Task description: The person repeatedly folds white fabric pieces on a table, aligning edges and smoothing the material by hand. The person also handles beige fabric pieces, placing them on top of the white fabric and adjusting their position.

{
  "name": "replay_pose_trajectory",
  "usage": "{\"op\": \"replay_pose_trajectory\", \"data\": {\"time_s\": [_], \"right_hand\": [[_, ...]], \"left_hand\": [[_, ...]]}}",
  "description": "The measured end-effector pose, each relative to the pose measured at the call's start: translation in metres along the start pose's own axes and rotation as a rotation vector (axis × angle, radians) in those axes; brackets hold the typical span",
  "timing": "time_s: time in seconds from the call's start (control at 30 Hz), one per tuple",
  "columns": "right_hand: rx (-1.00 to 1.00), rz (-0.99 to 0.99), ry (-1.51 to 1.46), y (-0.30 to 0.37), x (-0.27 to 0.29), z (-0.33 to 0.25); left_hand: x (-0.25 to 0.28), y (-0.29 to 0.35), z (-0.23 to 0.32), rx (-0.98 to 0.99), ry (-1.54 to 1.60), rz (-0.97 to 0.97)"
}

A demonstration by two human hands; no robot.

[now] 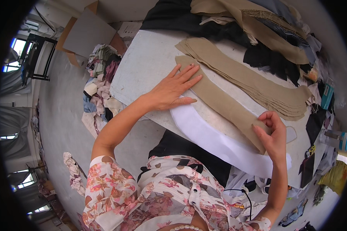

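Note:
A curved khaki fabric piece (pixel 223 104) lies slantwise across the pale table (pixel 142 61). My left hand (pixel 173 88) rests flat on its far left end, fingers spread, with the thumb by the tip of a white curved piece (pixel 216 140). At the near right end, my right hand (pixel 272 133) has its fingers curled and its thumb against the khaki piece, pinching it near the edge. The white piece lies along the table's near edge, partly under the khaki one at the right. Beyond them is a stack of similar khaki pieces (pixel 246 79).
Black cloth (pixel 177 17) and heaped khaki cloth (pixel 258 27) cover the table's far side. At the right edge lie a teal box (pixel 327 96) and dark scraps. A pile of mixed fabric scraps (pixel 100 84) sits left of the table, near an open cardboard box (pixel 86 36).

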State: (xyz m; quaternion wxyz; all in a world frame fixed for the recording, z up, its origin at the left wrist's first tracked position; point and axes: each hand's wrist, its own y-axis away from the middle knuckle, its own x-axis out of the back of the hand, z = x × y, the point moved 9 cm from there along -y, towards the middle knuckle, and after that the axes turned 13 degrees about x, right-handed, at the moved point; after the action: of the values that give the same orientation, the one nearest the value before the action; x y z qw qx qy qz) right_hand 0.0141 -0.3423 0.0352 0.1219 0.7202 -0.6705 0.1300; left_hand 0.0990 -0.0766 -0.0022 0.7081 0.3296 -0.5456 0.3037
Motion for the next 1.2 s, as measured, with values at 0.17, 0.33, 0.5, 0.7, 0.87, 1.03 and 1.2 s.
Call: {"op": "replay_pose_trajectory", "data": {"time_s": [0.17, 0.33, 0.5, 0.7, 0.87, 1.03, 1.2], "right_hand": [[0.017, 0.006, 0.042, -0.004, -0.002, 0.022], [0.002, -0.016, 0.082, -0.008, -0.003, 0.03], [0.015, -0.015, 0.116, -0.007, -0.001, 0.029], [0.024, 0.018, 0.156, -0.001, 0.015, 0.034], [0.091, 0.055, 0.332, -0.002, 0.015, 0.038], [0.07, 0.062, 0.383, -0.003, 0.013, 0.041], [0.055, 0.056, 0.384, -0.004, 0.012, 0.043]], "left_hand": [[-0.008, -0.002, -0.004, 0.018, 0.022, -0.08], [0.008, 0.001, 0.014, -0.059, -0.066, 0.012], [0.005, 0.012, 0.069, -0.241, 0.025, -0.063], [-0.002, 0.01, 0.069, -0.254, 0.036, -0.093], [-0.008, 0.008, 0.069, -0.255, -0.006, -0.117], [0.006, 0.006, 0.089, -0.304, -0.011, -0.097], [-0.008, -0.002, 0.142, -0.541, 0.127, -0.105]]}}
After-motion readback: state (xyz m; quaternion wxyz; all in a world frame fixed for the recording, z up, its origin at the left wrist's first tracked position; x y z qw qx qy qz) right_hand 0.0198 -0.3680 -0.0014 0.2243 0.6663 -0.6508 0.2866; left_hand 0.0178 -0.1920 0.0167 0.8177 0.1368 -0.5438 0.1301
